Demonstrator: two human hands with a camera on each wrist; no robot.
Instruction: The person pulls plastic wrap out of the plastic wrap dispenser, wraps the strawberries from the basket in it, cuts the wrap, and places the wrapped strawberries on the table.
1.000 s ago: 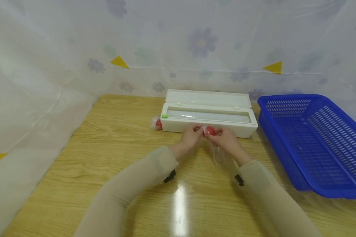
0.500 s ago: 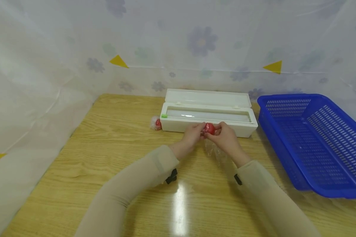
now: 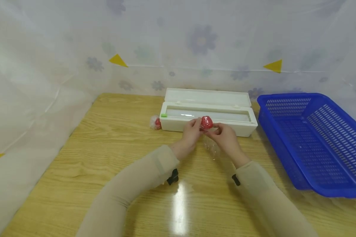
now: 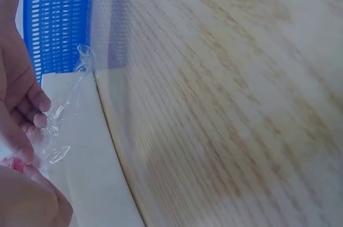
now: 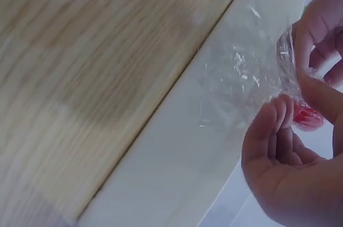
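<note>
Between the two hands is a small, rounded red thing (image 3: 207, 122) tightly covered in clear cling film; its exact kind cannot be told. My left hand (image 3: 192, 134) holds it from the left, with thumb and fingers at the gathered film. From the right, my right hand (image 3: 227, 140) pinches the film just under it. A loose tail of cling film (image 5: 236, 77) hangs below the fingers, crinkled and shiny. Behind the hands stands a long white cling film box (image 3: 178, 125), its lid (image 3: 207, 97) raised and a pale roll lying inside.
Left of the box lies another film-wrapped red thing (image 3: 155, 122). On the right stands a big blue plastic basket (image 3: 284, 154) with slotted walls. Wooden tabletop (image 3: 121, 148) extends toward the person; a flowered plastic sheet (image 3: 201, 39) hangs behind.
The red thing has been turned and raised slightly between the hands, its smooth film-covered side now showing. The right fingers have shifted from its side down to the film below it.
</note>
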